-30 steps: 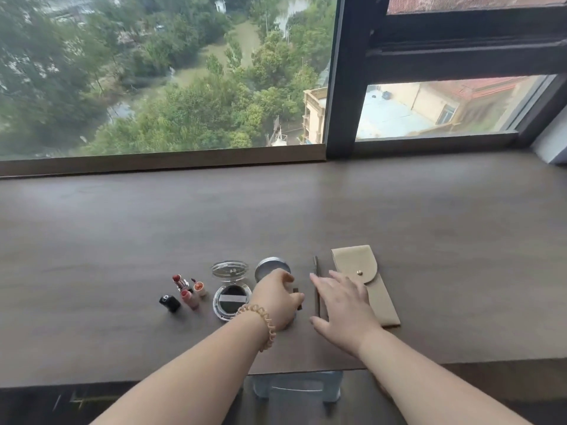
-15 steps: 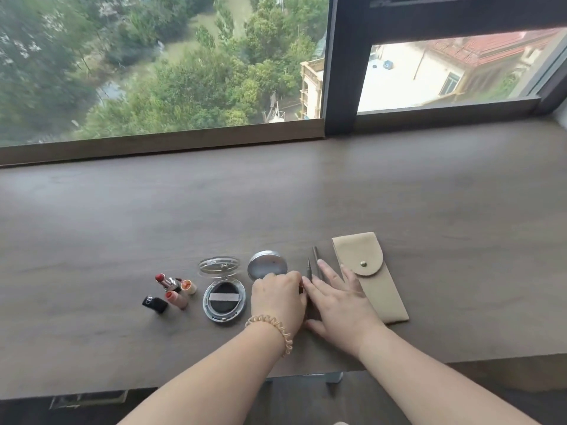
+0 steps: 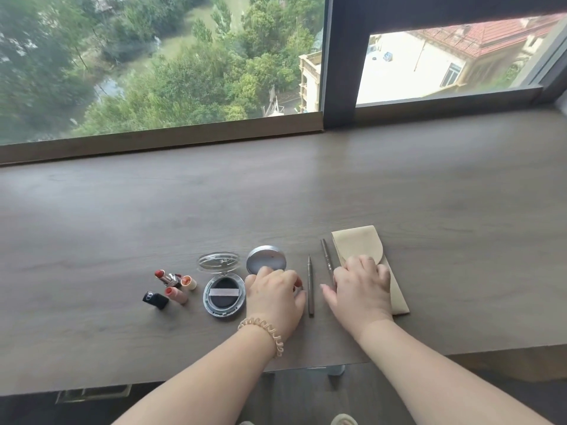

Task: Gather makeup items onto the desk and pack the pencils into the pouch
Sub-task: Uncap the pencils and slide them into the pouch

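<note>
A beige pouch (image 3: 357, 243) lies on the desk with its flap closed. My right hand (image 3: 362, 286) rests on the pouch's middle, fingers bent at the flap's edge, thumb out on the desk. Two thin grey pencils lie just left of it: one (image 3: 327, 259) touching the right hand, the other (image 3: 310, 286) between my hands. My left hand (image 3: 274, 294), a coiled band on its wrist, lies curled palm-down beside that pencil. A small reddish bit shows at its fingertips; what it is stays hidden.
Left of my left hand sit a round silver tin (image 3: 266, 259), an open cushion compact (image 3: 225, 297) with a clear lid, three uncapped lipsticks (image 3: 176, 295) and a black cap (image 3: 155, 299). The desk (image 3: 429, 194) runs to the window sill.
My right hand has moved right, off the pencils and onto the pouch. The two pencils now lie apart and uncovered. My left hand has stayed by the tin.
</note>
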